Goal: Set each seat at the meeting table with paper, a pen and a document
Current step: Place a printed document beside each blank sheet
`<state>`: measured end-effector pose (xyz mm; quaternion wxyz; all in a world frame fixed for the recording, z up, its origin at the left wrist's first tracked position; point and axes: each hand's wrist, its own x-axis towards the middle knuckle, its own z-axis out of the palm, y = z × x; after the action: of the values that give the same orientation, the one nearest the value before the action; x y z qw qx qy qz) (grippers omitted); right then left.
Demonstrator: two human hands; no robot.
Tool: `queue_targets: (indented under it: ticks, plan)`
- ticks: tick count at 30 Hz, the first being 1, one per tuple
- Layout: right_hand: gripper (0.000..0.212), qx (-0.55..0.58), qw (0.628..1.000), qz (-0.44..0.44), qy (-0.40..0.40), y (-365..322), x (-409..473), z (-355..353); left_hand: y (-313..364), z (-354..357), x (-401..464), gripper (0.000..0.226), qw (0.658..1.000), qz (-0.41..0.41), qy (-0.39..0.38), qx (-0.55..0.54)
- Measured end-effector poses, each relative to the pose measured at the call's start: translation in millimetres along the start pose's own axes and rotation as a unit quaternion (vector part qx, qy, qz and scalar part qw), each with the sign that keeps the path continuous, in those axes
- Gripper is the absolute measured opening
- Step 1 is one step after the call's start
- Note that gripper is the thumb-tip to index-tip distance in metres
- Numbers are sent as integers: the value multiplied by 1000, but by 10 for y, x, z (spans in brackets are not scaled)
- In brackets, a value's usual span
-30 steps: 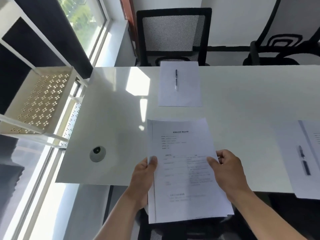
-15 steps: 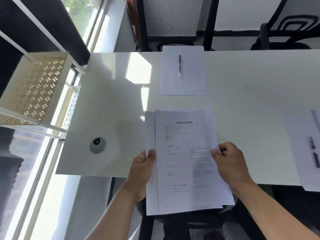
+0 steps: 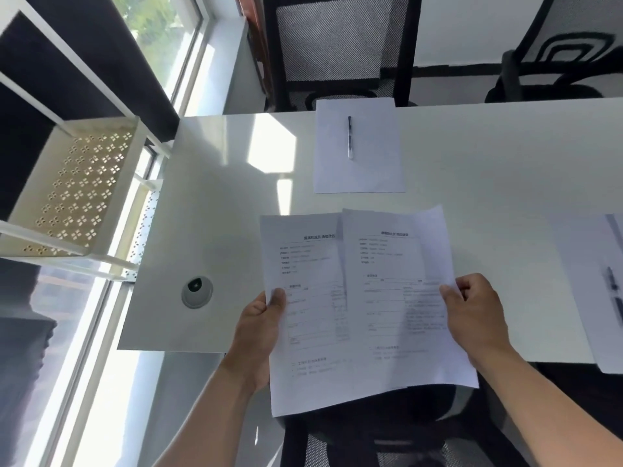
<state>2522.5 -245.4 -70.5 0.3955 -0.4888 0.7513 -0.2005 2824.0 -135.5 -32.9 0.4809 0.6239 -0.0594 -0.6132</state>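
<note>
Both forearms reach forward over the near table (image 3: 505, 203) edge. The left hand (image 3: 259, 332) pinches the left printed document (image 3: 303, 315), thumb on top; the right hand (image 3: 478, 315) grips the overlapping right document (image 3: 397, 298) — fingers curled, seemingly beneath. Beyond lies blank paper (image 3: 359, 170) bearing a pen (image 3: 350, 137).

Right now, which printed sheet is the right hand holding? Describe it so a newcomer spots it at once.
Start at the white table; at its near edge, two hands hold printed pages. The right hand pinches the right-hand document. It overlaps the other page, held by the left hand.
</note>
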Motion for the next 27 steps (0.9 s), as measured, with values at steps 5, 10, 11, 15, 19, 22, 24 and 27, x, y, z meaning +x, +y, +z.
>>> queue_targets:
  ticks: [5, 10, 11, 15, 19, 22, 24, 27]
  plan:
    - [15, -14, 999, -4, 32, 29, 74, -43, 138, -60, -41, 31, 1000, 9, 17, -10]
    - [16, -52, 998, 4, 39, 96, 132, -48, 210, -145, -71, 30, 999, 10, 38, -6]
    - [16, -54, 998, 4, 41, 104, 138, -47, 221, -169, -78, 30, 999, 11, 39, -7]
    - [17, -52, 998, 3, 47, 128, 171, -45, 238, -270, -91, 31, 999, 15, 45, -3]
    - [18, -50, 998, -2, 47, 115, 205, -36, 236, -335, -96, 33, 999, 13, 49, -12]
    - [18, -54, 998, -4, 45, 108, 235, -37, 227, -338, -94, 33, 998, 8, 53, -13]
    - [18, -56, 997, -3, 45, 106, 254, -41, 218, -338, -90, 34, 998, 10, 53, -16]
    - [18, -59, 997, -3, 45, 119, 270, -53, 209, -329, -94, 33, 998, 14, 51, -18]
